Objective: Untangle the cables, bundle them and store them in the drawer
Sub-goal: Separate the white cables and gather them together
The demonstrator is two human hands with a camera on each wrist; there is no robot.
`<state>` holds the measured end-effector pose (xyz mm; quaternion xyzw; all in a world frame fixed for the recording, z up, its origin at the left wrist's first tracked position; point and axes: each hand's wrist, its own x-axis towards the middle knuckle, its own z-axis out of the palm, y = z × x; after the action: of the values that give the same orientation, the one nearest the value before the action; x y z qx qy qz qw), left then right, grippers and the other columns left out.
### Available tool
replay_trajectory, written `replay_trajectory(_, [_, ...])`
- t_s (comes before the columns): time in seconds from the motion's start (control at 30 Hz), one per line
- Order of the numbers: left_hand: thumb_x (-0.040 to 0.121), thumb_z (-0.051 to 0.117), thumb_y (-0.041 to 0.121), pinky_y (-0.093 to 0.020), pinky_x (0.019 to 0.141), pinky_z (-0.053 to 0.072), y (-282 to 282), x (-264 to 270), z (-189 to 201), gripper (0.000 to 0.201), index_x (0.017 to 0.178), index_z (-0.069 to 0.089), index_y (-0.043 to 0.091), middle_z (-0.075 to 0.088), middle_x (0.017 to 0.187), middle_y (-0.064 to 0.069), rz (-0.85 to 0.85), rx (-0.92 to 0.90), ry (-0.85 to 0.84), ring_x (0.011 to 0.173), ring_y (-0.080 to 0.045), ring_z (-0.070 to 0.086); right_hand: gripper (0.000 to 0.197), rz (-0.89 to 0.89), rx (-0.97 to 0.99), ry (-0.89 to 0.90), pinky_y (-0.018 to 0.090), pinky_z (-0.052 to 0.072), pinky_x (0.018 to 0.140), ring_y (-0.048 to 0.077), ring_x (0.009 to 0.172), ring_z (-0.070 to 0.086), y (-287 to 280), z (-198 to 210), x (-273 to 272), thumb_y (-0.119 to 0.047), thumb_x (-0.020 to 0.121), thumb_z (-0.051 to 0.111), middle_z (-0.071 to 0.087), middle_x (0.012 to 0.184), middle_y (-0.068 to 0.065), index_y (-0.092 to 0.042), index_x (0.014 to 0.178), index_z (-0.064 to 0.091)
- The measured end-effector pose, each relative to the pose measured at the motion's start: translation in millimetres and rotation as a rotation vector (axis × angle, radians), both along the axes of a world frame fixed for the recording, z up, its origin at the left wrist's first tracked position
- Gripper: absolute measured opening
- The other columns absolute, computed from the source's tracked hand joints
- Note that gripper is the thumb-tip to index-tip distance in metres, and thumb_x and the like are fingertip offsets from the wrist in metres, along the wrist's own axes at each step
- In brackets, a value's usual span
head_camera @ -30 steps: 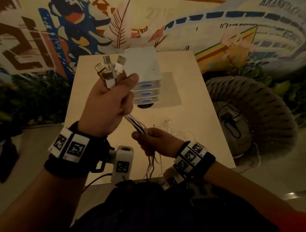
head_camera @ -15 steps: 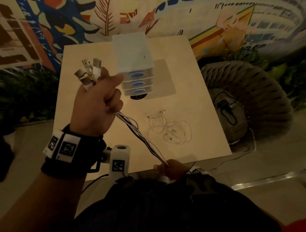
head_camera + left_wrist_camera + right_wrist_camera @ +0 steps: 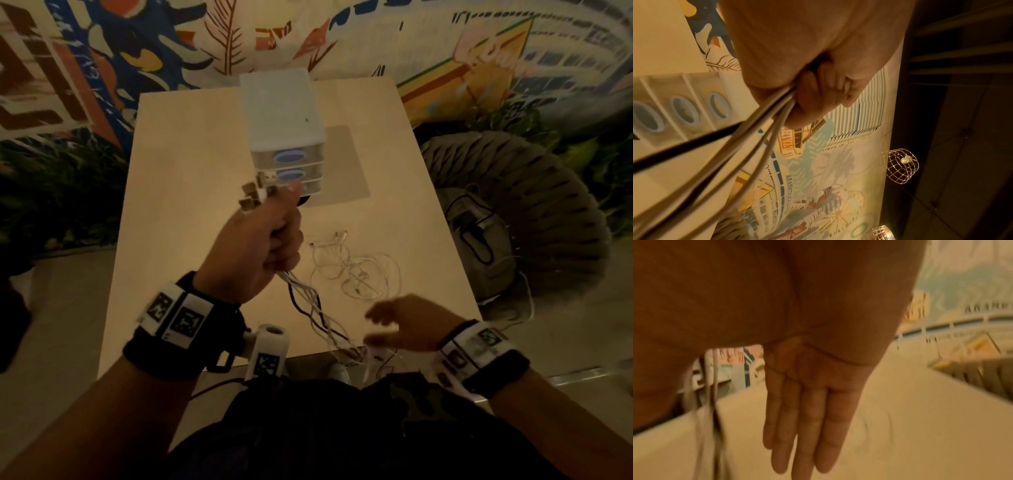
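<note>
A person's left hand [image 3: 255,255] is fisted around a bunch of cables [image 3: 308,305], plugs up, strands trailing over the table's [image 3: 178,212] near edge. The right hand [image 3: 407,323] hovers there, fingers straight, holding nothing. More tangled white cable [image 3: 359,270] lies mid-table; the drawer unit [image 3: 284,133] stands toward the far edge.

Head view looks down over both hands. Left wrist view sits close under the left hand [image 3: 818,65]; both show the drawer unit [image 3: 286,137].
</note>
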<state>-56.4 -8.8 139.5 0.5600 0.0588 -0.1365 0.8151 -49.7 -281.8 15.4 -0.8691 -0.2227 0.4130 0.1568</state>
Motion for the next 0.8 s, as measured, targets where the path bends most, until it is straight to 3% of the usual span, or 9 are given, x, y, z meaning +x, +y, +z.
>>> replay_trajectory(0.13, [0.102, 0.053, 0.035, -0.025, 0.045, 0.014, -17.7, -2.0, -3.1, 0.042, 0.069, 0.031, 0.021, 0.014, 0.064, -0.005, -0.012, 0.090, 0.040, 0.047, -0.013, 0.013, 0.059, -0.158, 0.468, -0.340, 0.027, 0.050, 0.100, -0.007, 0.115, 0.055, 35.1, 105.4, 26.5, -0.066, 0.090, 0.051, 0.057, 0.131, -0.022, -0.039, 0.142, 0.047])
replay_trajectory(0.23, [0.103, 0.051, 0.033, -0.026, 0.047, 0.019, -28.7, -5.4, -2.3, 0.034, 0.076, 0.044, 0.013, 0.022, 0.059, 0.000, -0.044, 0.183, -0.020, 0.048, -0.015, 0.016, 0.056, -0.089, 0.723, -0.492, 0.024, 0.042, 0.107, 0.000, 0.131, 0.048, 70.5, 160.2, 36.5, -0.050, 0.100, 0.052, 0.048, 0.149, -0.011, -0.032, 0.151, 0.037])
replay_trajectory(0.4, [0.099, 0.044, -0.007, -0.010, 0.053, 0.039, -38.6, -11.3, 1.5, 0.039, 0.064, 0.046, 0.008, 0.042, 0.058, 0.006, -0.121, 0.747, -0.149, 0.050, 0.002, 0.053, 0.042, 0.179, 0.569, -0.588, 0.034, 0.042, 0.103, 0.015, 0.121, 0.055, 121.1, 159.6, 38.1, -0.039, 0.106, 0.038, 0.063, 0.130, 0.001, -0.019, 0.136, 0.059])
replay_trajectory(0.47, [0.101, 0.047, -0.002, 0.003, 0.068, 0.034, -40.4, -12.4, -1.3, 0.045, 0.059, 0.046, 0.010, 0.041, 0.066, 0.011, -0.086, 0.910, -0.094, 0.057, 0.009, 0.052, 0.042, 0.197, 0.531, -0.615, 0.038, 0.045, 0.097, 0.015, 0.114, 0.058, 126.8, 152.6, 34.7, -0.039, 0.106, 0.033, 0.066, 0.121, -0.001, -0.022, 0.130, 0.063])
replay_trajectory(0.53, [0.102, 0.048, 0.002, 0.003, 0.064, 0.034, -40.6, -12.4, -4.8, 0.047, 0.060, 0.043, 0.022, 0.041, 0.066, 0.013, -0.045, 0.972, -0.045, 0.056, 0.006, 0.041, 0.040, 0.207, 0.530, -0.607, 0.036, 0.049, 0.093, 0.012, 0.112, 0.060, 126.9, 152.4, 32.7, -0.040, 0.106, 0.033, 0.067, 0.123, -0.005, -0.027, 0.134, 0.059])
replay_trajectory(0.6, [0.098, 0.049, -0.005, -0.009, 0.051, 0.039, -36.9, -13.3, -8.4, 0.042, 0.069, 0.045, 0.025, 0.044, 0.060, 0.009, 0.003, 0.753, -0.045, 0.051, 0.001, 0.041, 0.039, 0.159, 0.630, -0.564, 0.034, 0.051, 0.096, 0.009, 0.118, 0.059, 122.2, 152.4, 32.9, -0.039, 0.106, 0.041, 0.063, 0.134, -0.007, -0.029, 0.142, 0.051])
replay_trajectory(0.67, [0.099, 0.043, 0.001, -0.021, 0.045, 0.032, -31.1, -12.9, -4.1, 0.026, 0.077, 0.054, 0.006, 0.040, 0.057, -0.006, 0.037, 0.424, -0.084, 0.045, -0.008, 0.034, 0.058, -0.024, 0.812, -0.499, 0.030, 0.049, 0.104, 0.002, 0.129, 0.051, 114.7, 149.0, 35.0, -0.041, 0.100, 0.057, 0.050, 0.149, -0.007, -0.028, 0.153, 0.036])
replay_trajectory(0.73, [0.097, 0.047, 0.017, -0.026, 0.048, 0.030, -26.9, -9.0, 1.4, 0.024, 0.100, 0.058, -0.004, 0.038, 0.068, -0.013, 0.074, 0.201, -0.128, 0.050, -0.016, 0.034, 0.082, -0.229, 0.955, -0.385, 0.034, 0.049, 0.107, 0.004, 0.135, 0.048, 111.9, 138.2, 34.6, -0.043, 0.092, 0.068, 0.046, 0.152, -0.003, -0.028, 0.158, 0.022])
replay_trajectory(0.8, [0.095, 0.055, 0.025, -0.033, 0.059, 0.045, -23.2, -2.3, 6.3, 0.031, 0.110, 0.058, -0.001, 0.054, 0.081, -0.016, 0.138, 0.141, -0.172, 0.066, -0.025, 0.052, 0.091, -0.357, 0.997, -0.100, 0.045, 0.050, 0.107, 0.013, 0.131, 0.056, 117.4, 123.8, 28.5, -0.056, 0.085, 0.070, 0.055, 0.146, 0.000, -0.035, 0.157, 0.018])
